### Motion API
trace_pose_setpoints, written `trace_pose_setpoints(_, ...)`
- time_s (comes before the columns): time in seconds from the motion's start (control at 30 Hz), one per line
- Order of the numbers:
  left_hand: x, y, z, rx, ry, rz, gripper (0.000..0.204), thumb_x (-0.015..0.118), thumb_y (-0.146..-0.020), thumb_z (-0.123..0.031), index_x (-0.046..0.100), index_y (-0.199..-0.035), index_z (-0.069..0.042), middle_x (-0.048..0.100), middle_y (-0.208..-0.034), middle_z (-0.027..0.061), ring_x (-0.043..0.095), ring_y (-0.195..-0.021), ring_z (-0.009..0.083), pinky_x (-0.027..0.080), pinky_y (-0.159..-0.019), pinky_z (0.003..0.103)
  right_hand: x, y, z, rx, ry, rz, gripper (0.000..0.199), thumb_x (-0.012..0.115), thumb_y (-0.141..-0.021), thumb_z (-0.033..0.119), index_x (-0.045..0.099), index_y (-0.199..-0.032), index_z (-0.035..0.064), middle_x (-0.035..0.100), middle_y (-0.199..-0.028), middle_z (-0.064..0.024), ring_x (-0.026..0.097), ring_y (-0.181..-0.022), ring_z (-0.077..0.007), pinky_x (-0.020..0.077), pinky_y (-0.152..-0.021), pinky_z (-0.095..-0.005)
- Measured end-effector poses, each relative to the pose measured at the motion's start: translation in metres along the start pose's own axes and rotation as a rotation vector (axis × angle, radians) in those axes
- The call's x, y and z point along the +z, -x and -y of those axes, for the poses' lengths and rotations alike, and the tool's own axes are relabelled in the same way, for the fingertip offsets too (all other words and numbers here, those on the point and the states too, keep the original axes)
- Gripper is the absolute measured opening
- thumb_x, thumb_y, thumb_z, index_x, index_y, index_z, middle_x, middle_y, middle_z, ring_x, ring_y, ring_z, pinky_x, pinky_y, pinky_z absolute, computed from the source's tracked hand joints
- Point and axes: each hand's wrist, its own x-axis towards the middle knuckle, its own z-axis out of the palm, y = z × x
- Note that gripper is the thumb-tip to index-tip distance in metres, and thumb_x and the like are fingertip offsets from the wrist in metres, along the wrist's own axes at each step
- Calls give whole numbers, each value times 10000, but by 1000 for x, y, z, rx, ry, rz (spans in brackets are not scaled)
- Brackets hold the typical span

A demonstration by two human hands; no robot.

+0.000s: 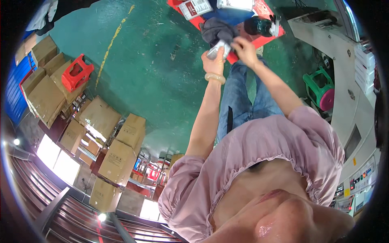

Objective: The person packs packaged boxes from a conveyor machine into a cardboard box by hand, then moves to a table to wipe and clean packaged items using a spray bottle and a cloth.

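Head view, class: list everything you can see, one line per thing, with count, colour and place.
Small packet: one, silvery grey, held in both hands.
Dark cloth: one, grey, just above the hands.
Red surface: one, top centre, under the cloth.
Dark bottle: one, lying on the red surface.
Stools: one red, left; one green, right.
Cardboard boxes: many, brown, stacked at left.
Floor: green, with a yellow line.
Bangle: one, pale, left wrist.
Left hand: gripping the packet.
Right hand: on the packet's top.
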Motion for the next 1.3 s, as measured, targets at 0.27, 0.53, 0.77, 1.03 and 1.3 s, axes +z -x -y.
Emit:
trace_pose_setpoints(0.27, -3, -1, -3, 65, -27, 42, 729, 781, -676, -306, 396, -1184, 48, 531, -1055, 165, 594, -828, 210, 542, -566, 284, 4, -28, 10, -49, 119, 83, 153, 621, -776, 175, 651, -857, 48, 634, -851, -138, 614, -804, -297, 478, -691, -351)
trace_pose_setpoints(0.53, 2, 3, -12, 65, -140, 17, 751, 798, -650, -291, 402, -1186, 54, 540, -1055, 183, 609, -802, 212, 545, -559, 278, 4, -54, -3, 129, 175, 100, 183, 628, -760, 199, 650, -882, 66, 640, -874, -129, 617, -806, -298, 480, -720, -351)
trace_pose_setpoints(0.77, -1, -1, -16, 161, -351, 0, 789, 809, -617, -316, 407, -1202, 29, 543, -1078, 163, 595, -859, 205, 518, -665, 284, 2, -45, -23, -90, 279, 96, 206, 620, -768, 208, 656, -903, 57, 639, -857, -144, 621, -807, -301, 484, -721, -350)
trace_pose_setpoints(1.03, -53, 46, -14, 886, -242, 227, 969, 858, -513, -97, 297, -1302, -54, 409, -1241, 137, 492, -1090, 243, 461, -865, 358, -29, 5, 6, -102, 178, -233, 459, 670, -773, 203, 510, -1174, 47, 558, -1063, -163, 576, -964, -275, 468, -810, -353)
trace_pose_setpoints(1.3, -40, 75, -66, 1112, -230, 254, 983, 864, -512, -141, 287, -1300, -35, 408, -1228, 135, 473, -1113, 248, 440, -910, 375, -136, 73, 58, -79, 142, -218, 448, 671, -751, 94, 514, -1170, 64, 533, -1089, -120, 563, -963, -210, 466, -805, -307)
